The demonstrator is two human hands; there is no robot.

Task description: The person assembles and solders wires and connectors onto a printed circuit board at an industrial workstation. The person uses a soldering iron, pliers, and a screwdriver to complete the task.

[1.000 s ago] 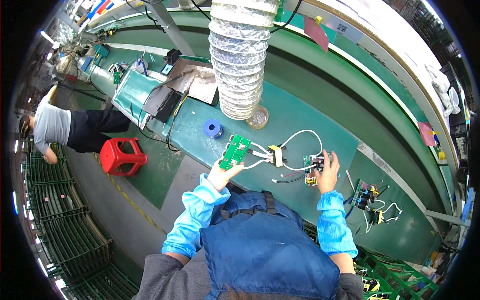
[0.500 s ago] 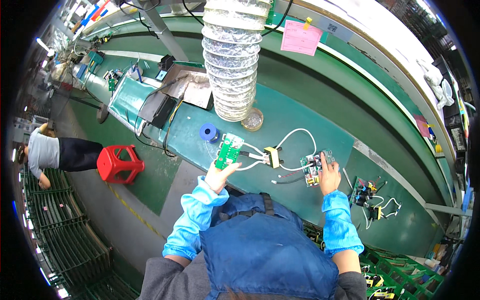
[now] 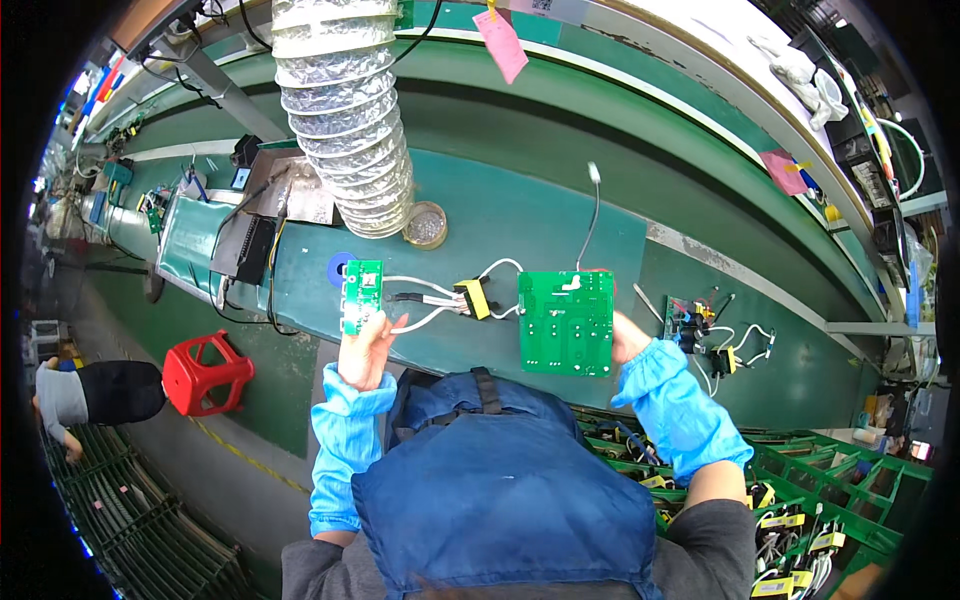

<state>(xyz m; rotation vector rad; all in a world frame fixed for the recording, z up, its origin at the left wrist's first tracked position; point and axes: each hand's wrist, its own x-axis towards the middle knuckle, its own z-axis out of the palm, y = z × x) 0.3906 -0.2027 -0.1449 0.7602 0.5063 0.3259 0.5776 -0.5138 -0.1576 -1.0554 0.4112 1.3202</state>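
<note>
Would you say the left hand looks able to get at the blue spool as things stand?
Probably not just now: the left hand holds the small green board, which partly hides the blue spool in this view. The spool looks close by, though, with nothing else seemingly in the way.

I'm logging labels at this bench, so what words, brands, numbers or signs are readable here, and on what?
None can be read reliably.
Larger green circuit board: white markings, too small.
Smaller green circuit board: markings too small.
Pink tag, top middle: too blurred.
Pink tag at right: too small.
Black-and-white square code, top edge: too small.
</note>
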